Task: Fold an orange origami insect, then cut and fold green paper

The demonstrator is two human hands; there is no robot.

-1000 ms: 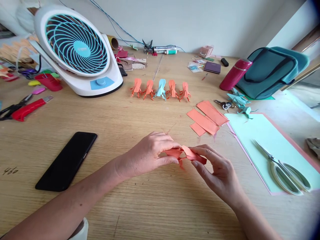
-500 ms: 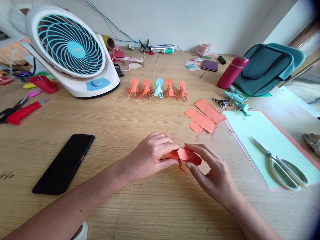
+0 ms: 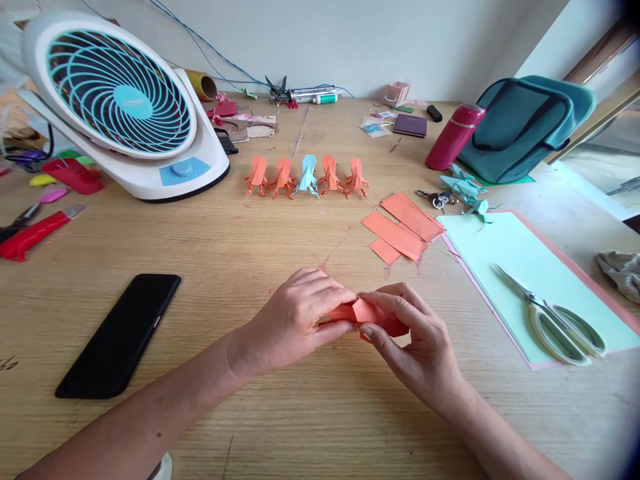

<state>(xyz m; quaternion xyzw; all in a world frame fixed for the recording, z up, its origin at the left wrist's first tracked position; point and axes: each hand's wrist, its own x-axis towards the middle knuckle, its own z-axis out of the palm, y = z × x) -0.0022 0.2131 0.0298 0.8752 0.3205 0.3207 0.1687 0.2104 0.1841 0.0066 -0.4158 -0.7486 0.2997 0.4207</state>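
A pale wall (image 3: 425, 40) stands behind a light wood-grain desk (image 3: 210, 253), with a white fan (image 3: 134, 100) at the back left and a teal bag (image 3: 525, 130) beside a deep pink bottle (image 3: 455, 137) at the back right.

The folded orange paper piece (image 3: 383, 316) is near the front of the desk, between the two hands; whether it touches the desktop cannot be told. It is matte coral orange, a shade lighter on top where a flat, angular panel catches the light and darker along the sloping right part, which ends in a blunt, cornered edge. Toward the left it narrows into layered folds, partly covered by fingers, and a small orange tip pokes out below the middle.

The left hand (image 3: 295, 310) is nearly closed, thumb under and fingers over, gripping the narrow end. The right hand (image 3: 423, 343) is loosely curled, thumb and fingertips a little apart and holding the wider part between them.

Farther back stands a row of folded figures, four orange ones (image 3: 258, 172) and a light blue one (image 3: 307, 172) in the middle. Orange paper strips (image 3: 397, 233) lie overlapping to their right. A black phone (image 3: 120, 333) lies left of the hands; scissors (image 3: 550, 320) rest on a pale green sheet (image 3: 480, 237) to the right.
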